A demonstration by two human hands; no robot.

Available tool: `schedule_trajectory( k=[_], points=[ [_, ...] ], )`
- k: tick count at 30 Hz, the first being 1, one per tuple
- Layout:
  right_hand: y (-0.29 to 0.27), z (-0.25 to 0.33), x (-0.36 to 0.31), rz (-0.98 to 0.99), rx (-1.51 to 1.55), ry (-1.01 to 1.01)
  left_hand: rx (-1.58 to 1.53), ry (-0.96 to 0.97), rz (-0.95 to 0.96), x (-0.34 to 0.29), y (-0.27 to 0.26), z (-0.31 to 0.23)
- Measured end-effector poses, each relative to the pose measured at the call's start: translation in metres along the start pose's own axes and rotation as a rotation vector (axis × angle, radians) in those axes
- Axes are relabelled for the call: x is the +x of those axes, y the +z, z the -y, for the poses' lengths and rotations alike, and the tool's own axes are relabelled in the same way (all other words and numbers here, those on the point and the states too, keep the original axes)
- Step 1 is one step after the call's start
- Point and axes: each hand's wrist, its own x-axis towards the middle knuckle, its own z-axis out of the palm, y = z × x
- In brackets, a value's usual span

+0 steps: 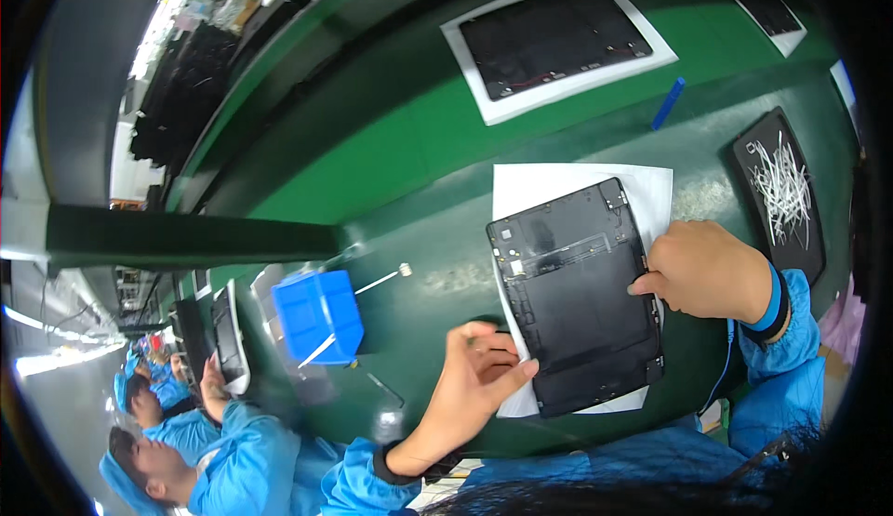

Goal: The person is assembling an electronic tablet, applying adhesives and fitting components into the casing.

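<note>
Black device housing (591,330) on a white sheet (521,186), left hand (473,381) and right hand (712,270) at its sides

The flat housing lies slightly turned on the sheet, over a green worktop (437,237). At the housing's left edge, the left grip is loosely open, thumb against the rim, other fingers curled beside it. At its right edge, the right thumb reaches over the rim, fingers folded; whether they pinch anything, I cannot tell.

The step in hand looks like work on the right rim; the next move seems to call for the left thumb to brace the opposite edge.

Beyond the housing's far edge are a blue stick (668,104) and a second black panel (558,42); to its right, a black tray (811,254) of white strips (781,191); to its left, a blue bin (296,316).

The right fingertips are hidden, and the housing's fittings are too small to identify.
</note>
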Motion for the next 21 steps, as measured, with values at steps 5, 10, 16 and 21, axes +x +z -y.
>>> schedule_trajectory(
  k=[5,10,16,21],
  points=[
    [-0.012,0.014,0.011,0.178,0.287,0.153,0.064,-0.127,0.089,0.000,0.001,-0.009],
    [0.009,0.012,0.016,-0.362,0.337,-0.001,0.248,0.130,-0.291,0.045,-0.020,-0.042],
    [0.008,0.018,0.006,-0.338,0.221,-0.041,0.359,0.499,-0.665,0.177,-0.132,-0.124],
    [-0.005,0.017,0.003,-0.457,0.167,0.012,1.258,0.535,-1.406,0.239,-0.144,-0.118]
  ],
)
